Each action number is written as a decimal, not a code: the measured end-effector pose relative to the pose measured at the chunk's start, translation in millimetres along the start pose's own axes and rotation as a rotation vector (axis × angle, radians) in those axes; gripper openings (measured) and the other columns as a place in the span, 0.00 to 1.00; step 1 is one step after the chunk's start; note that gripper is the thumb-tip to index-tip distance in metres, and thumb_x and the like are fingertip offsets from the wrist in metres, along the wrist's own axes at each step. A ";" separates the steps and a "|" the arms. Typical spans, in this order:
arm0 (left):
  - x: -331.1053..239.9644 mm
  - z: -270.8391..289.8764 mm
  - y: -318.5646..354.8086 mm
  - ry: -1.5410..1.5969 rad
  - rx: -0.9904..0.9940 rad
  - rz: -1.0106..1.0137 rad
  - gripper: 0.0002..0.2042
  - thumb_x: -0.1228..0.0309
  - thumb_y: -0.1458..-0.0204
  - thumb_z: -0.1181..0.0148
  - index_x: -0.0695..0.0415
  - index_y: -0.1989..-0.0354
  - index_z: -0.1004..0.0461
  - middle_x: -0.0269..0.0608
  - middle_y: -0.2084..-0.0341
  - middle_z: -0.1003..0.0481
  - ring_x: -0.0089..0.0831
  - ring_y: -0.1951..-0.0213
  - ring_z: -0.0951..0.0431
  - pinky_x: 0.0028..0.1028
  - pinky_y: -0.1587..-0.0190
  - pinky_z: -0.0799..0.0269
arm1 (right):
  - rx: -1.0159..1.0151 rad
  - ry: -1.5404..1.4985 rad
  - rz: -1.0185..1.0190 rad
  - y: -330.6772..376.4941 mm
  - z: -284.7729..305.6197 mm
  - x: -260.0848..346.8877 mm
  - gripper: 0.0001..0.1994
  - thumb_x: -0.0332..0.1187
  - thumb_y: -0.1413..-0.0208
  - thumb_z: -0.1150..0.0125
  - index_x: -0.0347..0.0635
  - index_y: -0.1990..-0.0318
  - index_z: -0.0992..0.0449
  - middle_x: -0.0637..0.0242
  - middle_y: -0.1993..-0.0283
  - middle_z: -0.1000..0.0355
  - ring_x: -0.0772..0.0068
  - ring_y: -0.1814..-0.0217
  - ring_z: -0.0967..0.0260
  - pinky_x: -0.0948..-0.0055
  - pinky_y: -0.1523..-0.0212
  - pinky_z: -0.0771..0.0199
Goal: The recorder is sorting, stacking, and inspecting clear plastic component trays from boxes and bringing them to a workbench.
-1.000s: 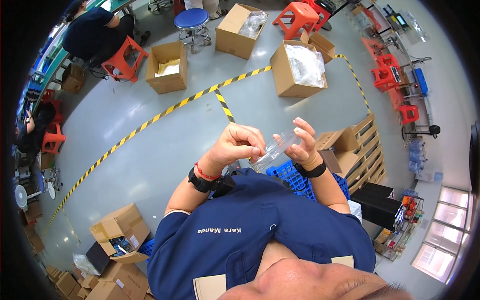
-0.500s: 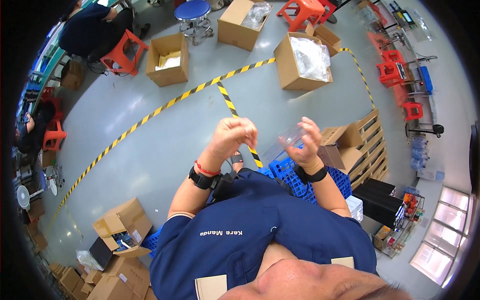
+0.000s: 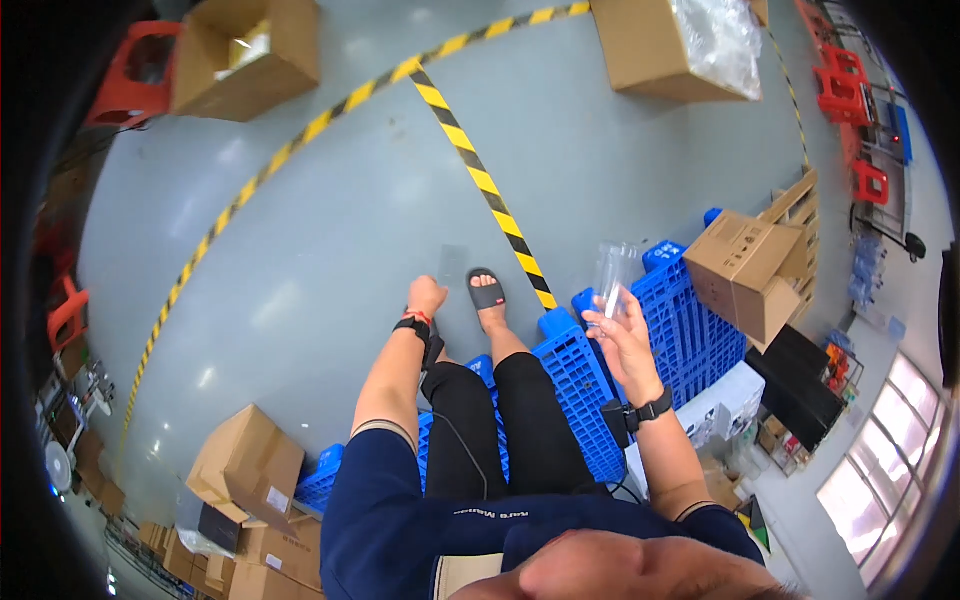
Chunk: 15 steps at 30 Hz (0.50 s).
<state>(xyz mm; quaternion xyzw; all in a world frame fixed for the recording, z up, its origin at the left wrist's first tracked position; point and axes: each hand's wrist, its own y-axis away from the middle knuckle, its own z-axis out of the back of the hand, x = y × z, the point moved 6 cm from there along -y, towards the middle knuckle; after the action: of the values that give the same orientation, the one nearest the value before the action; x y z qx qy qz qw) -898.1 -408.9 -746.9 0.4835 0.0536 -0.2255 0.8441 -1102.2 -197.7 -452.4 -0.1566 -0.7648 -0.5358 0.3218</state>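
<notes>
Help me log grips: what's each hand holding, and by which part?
The right hand holds a clear plastic piece by its near end. Whether the left hand holds the faint clear rectangle just beyond it cannot be told.

Premises: an industrial workshop. Evidence: grey floor (image 3: 330,230) zoned with black-and-yellow hazard tape (image 3: 483,180), blue plastic pallets (image 3: 680,330), a slatted wooden pallet (image 3: 790,196), cardboard cartons (image 3: 640,60), one holding clear plastic film (image 3: 715,45), and red plastic stools (image 3: 873,183). Equipment at the dim, distorted left margin cannot be identified with confidence.
</notes>
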 end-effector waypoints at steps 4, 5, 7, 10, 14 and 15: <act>9.9 -68.5 -71.7 0.001 -0.023 0.070 0.22 0.60 0.61 0.37 0.59 0.59 0.28 0.54 0.66 0.26 0.49 0.62 0.25 0.38 0.58 0.29 | -0.011 -0.189 -0.118 -57.2 10.8 -54.8 0.32 0.25 0.55 0.39 0.44 0.42 0.48 0.59 0.50 0.39 0.65 0.54 0.33 0.70 0.61 0.30; 8.3 -76.9 -83.7 0.019 -0.061 0.127 0.27 0.60 0.61 0.36 0.59 0.52 0.34 0.53 0.63 0.28 0.49 0.60 0.27 0.39 0.58 0.29 | -0.043 -0.176 -0.113 -68.0 16.3 -62.6 0.32 0.25 0.55 0.39 0.44 0.42 0.48 0.59 0.50 0.39 0.65 0.54 0.33 0.70 0.61 0.30; -7.2 -88.9 -92.9 0.045 -0.067 0.174 0.32 0.60 0.61 0.36 0.58 0.46 0.40 0.52 0.59 0.31 0.50 0.57 0.29 0.40 0.58 0.29 | -0.052 -0.076 -0.108 -83.6 23.2 -74.9 0.32 0.24 0.55 0.39 0.43 0.42 0.48 0.58 0.50 0.39 0.66 0.54 0.33 0.71 0.60 0.30; -13.4 -93.9 -95.1 -0.007 -0.130 0.303 0.38 0.61 0.62 0.34 0.57 0.42 0.49 0.49 0.54 0.37 0.48 0.52 0.33 0.39 0.56 0.30 | -0.084 -0.045 -0.094 -93.2 27.2 -81.4 0.34 0.24 0.57 0.38 0.42 0.42 0.48 0.58 0.50 0.39 0.66 0.54 0.34 0.73 0.60 0.30; 4.2 -102.0 -105.2 -0.042 -0.251 0.224 0.40 0.62 0.65 0.33 0.56 0.42 0.49 0.48 0.53 0.39 0.46 0.51 0.35 0.40 0.52 0.33 | -0.041 0.031 -0.027 -99.5 22.4 -82.3 0.37 0.23 0.60 0.36 0.41 0.41 0.49 0.59 0.51 0.39 0.69 0.52 0.36 0.72 0.56 0.31; 4.3 -100.7 -103.7 -0.012 -0.283 0.181 0.40 0.64 0.66 0.33 0.56 0.42 0.49 0.48 0.54 0.38 0.46 0.51 0.34 0.40 0.51 0.35 | -0.044 0.030 -0.021 -98.9 20.6 -80.8 0.37 0.23 0.60 0.36 0.41 0.41 0.49 0.59 0.51 0.39 0.69 0.52 0.36 0.72 0.56 0.31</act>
<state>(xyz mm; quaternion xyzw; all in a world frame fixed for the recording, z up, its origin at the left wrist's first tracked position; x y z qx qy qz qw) -926.3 -370.4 -883.4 0.3613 0.0361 -0.1416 0.9209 -1106.5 -207.5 -581.2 -0.1477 -0.7493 -0.5582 0.3243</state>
